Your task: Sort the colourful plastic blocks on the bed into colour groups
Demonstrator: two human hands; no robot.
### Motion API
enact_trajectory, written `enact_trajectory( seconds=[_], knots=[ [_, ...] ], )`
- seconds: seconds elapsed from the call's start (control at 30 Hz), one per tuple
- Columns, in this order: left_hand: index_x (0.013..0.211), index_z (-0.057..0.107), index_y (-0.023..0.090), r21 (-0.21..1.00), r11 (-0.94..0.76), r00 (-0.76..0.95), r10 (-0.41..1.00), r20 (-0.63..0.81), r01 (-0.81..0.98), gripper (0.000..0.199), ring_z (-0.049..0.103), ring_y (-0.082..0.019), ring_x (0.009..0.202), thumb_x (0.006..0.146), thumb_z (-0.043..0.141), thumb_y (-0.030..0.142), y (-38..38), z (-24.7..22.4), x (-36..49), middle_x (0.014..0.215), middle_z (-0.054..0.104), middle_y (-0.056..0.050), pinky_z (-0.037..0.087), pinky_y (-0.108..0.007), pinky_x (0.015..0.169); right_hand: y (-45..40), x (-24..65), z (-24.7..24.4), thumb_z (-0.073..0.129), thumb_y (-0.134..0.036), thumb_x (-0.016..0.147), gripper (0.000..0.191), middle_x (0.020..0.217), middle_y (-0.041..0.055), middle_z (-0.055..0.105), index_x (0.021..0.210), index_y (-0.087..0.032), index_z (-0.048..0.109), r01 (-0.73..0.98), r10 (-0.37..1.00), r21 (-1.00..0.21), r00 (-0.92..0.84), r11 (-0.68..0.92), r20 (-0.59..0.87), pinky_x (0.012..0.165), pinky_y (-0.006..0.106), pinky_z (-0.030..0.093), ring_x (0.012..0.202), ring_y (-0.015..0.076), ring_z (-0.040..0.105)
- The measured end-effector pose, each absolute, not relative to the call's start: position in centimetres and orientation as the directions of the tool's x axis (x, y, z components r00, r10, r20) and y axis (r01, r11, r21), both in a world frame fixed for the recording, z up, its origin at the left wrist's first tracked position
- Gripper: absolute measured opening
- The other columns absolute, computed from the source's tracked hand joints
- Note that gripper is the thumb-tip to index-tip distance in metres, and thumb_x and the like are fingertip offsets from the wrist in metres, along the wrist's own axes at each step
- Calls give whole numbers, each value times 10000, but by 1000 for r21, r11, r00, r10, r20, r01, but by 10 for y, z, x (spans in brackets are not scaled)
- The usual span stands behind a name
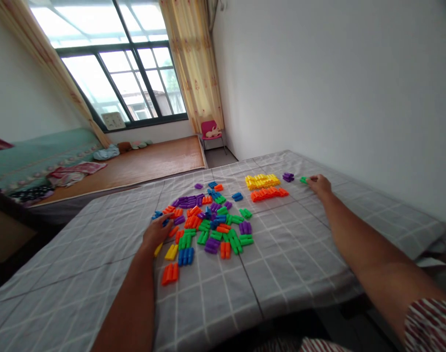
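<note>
Pinched in the fingertips of my right hand (319, 185) is a small green plastic block (303, 180), held at the table's right side. Just left of it lies a little group of purple blocks (288, 177). My left hand (158, 231) is at the left edge of a mixed pile, its fingers closed around a blue block (166, 222) that they partly cover. The pile mixes ribbed, tube-shaped blocks, among them green blocks (234, 240), orange blocks (192, 218) and a purple row (188, 201). A yellow row (262, 181) and an orange row (269, 194) lie between the pile and my right hand.
A grey checked cloth (281, 274) covers the table. Nearer me lie separate orange blocks (170, 274) and blue blocks (186, 256). A white wall (318, 88) runs along the right. Beyond the table stand a low bed (164, 156) and a pink chair (211, 129).
</note>
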State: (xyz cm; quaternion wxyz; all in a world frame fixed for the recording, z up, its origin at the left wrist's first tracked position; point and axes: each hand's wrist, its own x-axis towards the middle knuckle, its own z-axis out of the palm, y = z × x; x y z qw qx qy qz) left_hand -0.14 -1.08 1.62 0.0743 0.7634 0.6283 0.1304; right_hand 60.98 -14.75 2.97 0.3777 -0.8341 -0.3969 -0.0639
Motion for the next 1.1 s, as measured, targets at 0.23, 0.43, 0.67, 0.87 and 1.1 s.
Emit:
enact_trajectory(
  seconds=[0.23, 0.43, 0.67, 0.87, 1.1],
  knots=[
    [1281, 596, 286, 313, -193, 168, 980, 104, 930, 448, 649, -216, 1042, 895, 461, 467, -11, 14, -4, 1217, 673, -44, 504, -290, 829, -135, 615, 8, 672, -373, 739, 287, 880, 136, 699, 907, -142, 641, 497, 650, -843, 714, -207, 261, 649, 319, 521, 742, 204, 648],
    [1254, 621, 268, 309, -202, 174, 978, 115, 929, 414, 644, -218, 1048, 900, 472, 421, -17, 19, 2, 1188, 687, -53, 497, -298, 848, -124, 548, 29, 741, -542, 650, 492, 924, 96, 702, 937, -154, 647, 391, 976, -913, 124, 119, 180, 747, 332, 511, 827, 205, 643],
    [1250, 623, 265, 328, -207, 172, 976, 131, 922, 406, 622, -205, 1093, 895, 483, 404, -21, 17, 5, 1235, 664, -37, 484, -276, 867, -116, 439, 34, 662, -523, 754, 447, 812, 31, 657, 988, -142, 651, 466, 891, -837, -450, 285, 53, 664, 275, 473, 737, 150, 601],
    [1230, 646, 260, 357, -234, 194, 970, 147, 904, 380, 618, -195, 1092, 893, 499, 355, -25, 18, 6, 1224, 671, -29, 475, -267, 895, -90, 411, 35, 612, -478, 802, 373, 762, 26, 659, 975, -154, 681, 576, 875, -717, -475, 392, 97, 617, 259, 458, 667, 138, 587],
    [1170, 685, 281, 360, -278, 221, 956, 192, 891, 347, 627, -190, 1068, 863, 527, 307, -21, 10, 4, 1204, 682, -10, 473, -267, 902, -68, 377, 32, 615, -339, 792, 214, 808, 24, 700, 914, -182, 694, 675, 876, -577, -449, 461, 175, 668, 253, 476, 678, 137, 626]
  ],
)
